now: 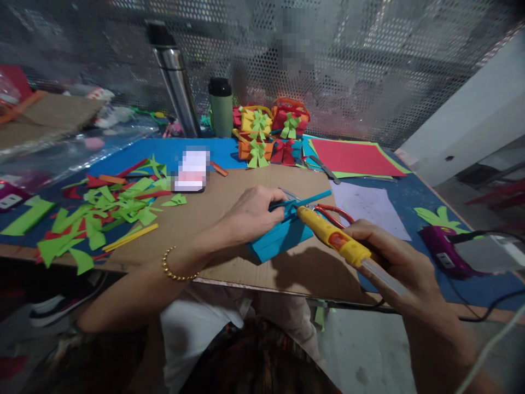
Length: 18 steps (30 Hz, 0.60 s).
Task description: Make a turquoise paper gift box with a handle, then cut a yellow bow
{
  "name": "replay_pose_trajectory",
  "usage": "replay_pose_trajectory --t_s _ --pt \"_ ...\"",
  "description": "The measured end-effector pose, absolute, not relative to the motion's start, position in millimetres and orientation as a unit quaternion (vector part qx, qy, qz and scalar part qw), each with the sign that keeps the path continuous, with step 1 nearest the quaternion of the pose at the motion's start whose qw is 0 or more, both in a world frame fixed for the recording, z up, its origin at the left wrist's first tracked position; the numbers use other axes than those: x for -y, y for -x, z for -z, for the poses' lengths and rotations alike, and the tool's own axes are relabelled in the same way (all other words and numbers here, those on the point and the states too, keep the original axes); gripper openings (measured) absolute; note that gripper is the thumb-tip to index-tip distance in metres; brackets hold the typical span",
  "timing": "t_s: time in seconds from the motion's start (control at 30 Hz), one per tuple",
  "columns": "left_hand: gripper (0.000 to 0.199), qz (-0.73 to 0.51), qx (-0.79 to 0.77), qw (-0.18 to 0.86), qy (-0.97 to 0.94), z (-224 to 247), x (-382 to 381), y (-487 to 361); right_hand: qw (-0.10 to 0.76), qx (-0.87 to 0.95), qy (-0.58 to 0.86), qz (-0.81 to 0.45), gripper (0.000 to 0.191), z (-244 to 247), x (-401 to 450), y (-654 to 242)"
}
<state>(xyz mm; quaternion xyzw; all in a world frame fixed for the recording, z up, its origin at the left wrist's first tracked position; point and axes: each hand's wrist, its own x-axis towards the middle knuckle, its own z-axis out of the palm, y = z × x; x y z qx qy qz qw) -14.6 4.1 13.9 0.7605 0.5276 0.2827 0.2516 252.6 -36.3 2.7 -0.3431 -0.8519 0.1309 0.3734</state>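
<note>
A yellow glue gun (334, 236) with a clear glue stick at its rear is gripped in my right hand (394, 262). Its nozzle meets the top of a small blue paper box (283, 238), near a narrow blue paper strip (318, 197). My left hand (260, 210) closes on the box's upper edge and the strip, fingertips partly hidden. Behind the nozzle lie scissors with red handles (336, 210); their blades are partly covered.
Cut green and red paper pieces (102, 210) pile at left, near a phone (192, 171). Small finished paper bags (273, 134) and two flasks (221, 109) stand behind. Coloured sheets (356, 156), a utility knife (326, 169) and a purple power strip (443, 251) lie right.
</note>
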Motion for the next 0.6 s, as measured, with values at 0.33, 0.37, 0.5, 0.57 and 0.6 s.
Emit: replay_pose_trajectory --t_s 0.33,0.37,0.5,0.57,0.6 --pt "0.027 -0.283 -0.52 0.26 -0.763 -14.0 -3.4 14.9 0.375 0.844 0.356 -0.142 0.02 -1.8 37.6 -255.6" --pt "0.027 -0.283 -0.521 0.259 -0.763 -14.1 -3.3 14.9 0.374 0.844 0.356 -0.143 0.02 -2.7 37.8 -255.2" --pt "0.027 -0.278 -0.526 0.255 -0.762 -13.6 -3.5 15.1 0.37 0.852 0.339 -0.151 0.021 -5.4 36.3 -254.6" --pt "0.026 -0.28 -0.528 0.256 -0.76 -12.9 -3.6 15.1 0.368 0.857 0.331 -0.146 0.021 -4.5 34.9 -256.1" --pt "0.026 -0.284 -0.527 0.26 -0.758 -12.5 -3.7 15.1 0.369 0.858 0.33 -0.14 0.021 -3.5 34.7 -257.1"
